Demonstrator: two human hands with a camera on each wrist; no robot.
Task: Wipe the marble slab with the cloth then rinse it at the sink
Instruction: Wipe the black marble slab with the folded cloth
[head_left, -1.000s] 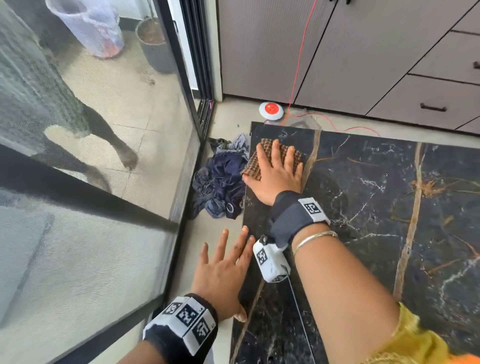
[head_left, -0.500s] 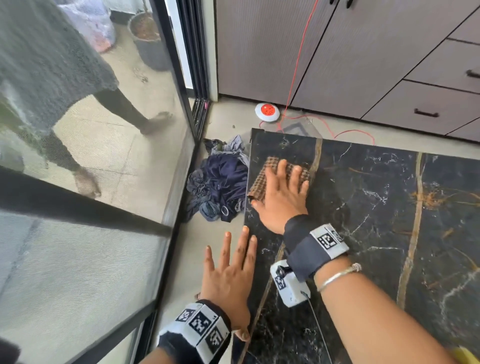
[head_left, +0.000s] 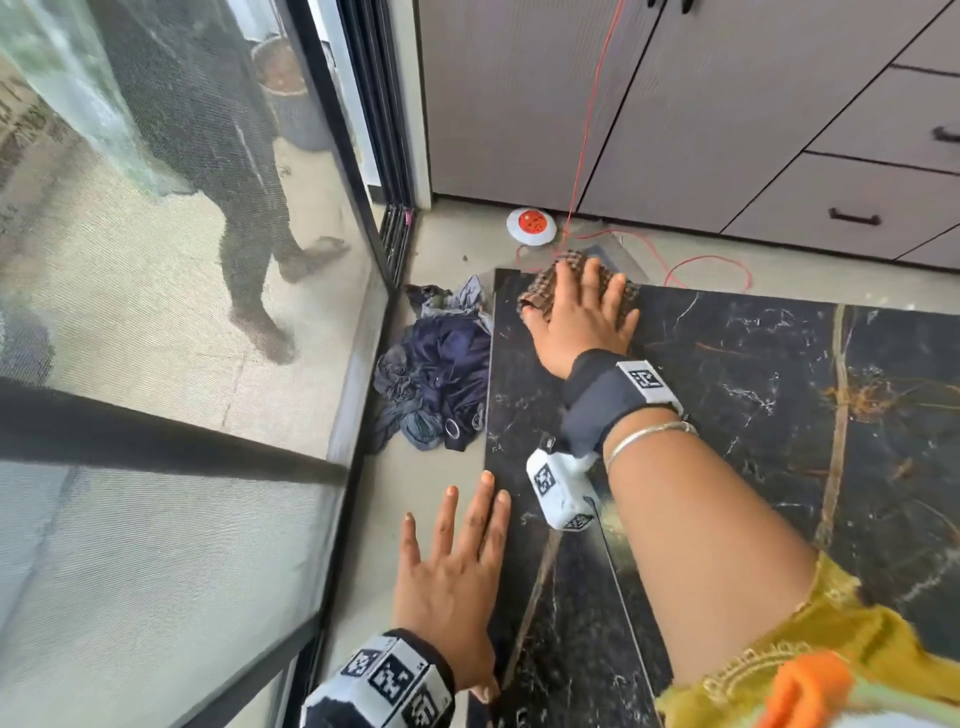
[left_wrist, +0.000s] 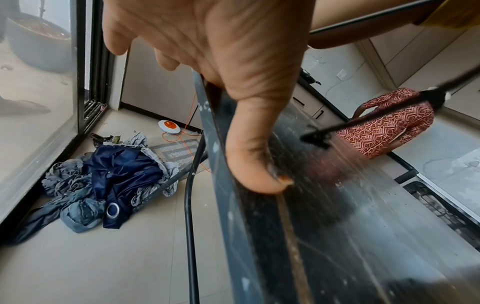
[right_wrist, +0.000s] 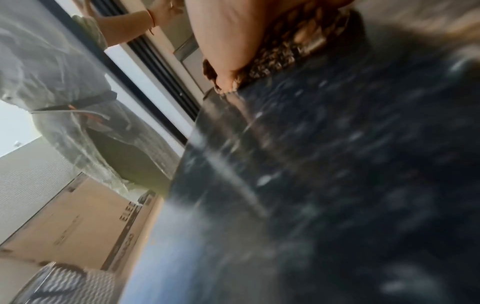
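A black marble slab (head_left: 753, 415) with gold and white veins fills the right of the head view. A brown checked cloth (head_left: 545, 291) lies at its far left corner. My right hand (head_left: 582, 312) lies flat on the cloth with straight fingers, pressing it to the stone; the cloth (right_wrist: 291, 51) shows under the palm in the right wrist view. My left hand (head_left: 457, 571) rests open and flat on the slab's near left edge, its thumb (left_wrist: 257, 164) lying on the slab (left_wrist: 337, 226).
A heap of dark blue and grey clothes (head_left: 436, 384) lies on the floor left of the slab. A round white and orange socket (head_left: 531, 224) with a red cable sits by the cabinets (head_left: 727, 104). A glass sliding door (head_left: 182, 364) stands at left; a person walks beyond it.
My right hand has slid the cloth away from me, from further in on the slab to its far left corner. The left hand stays at the near edge. The person outside has moved.
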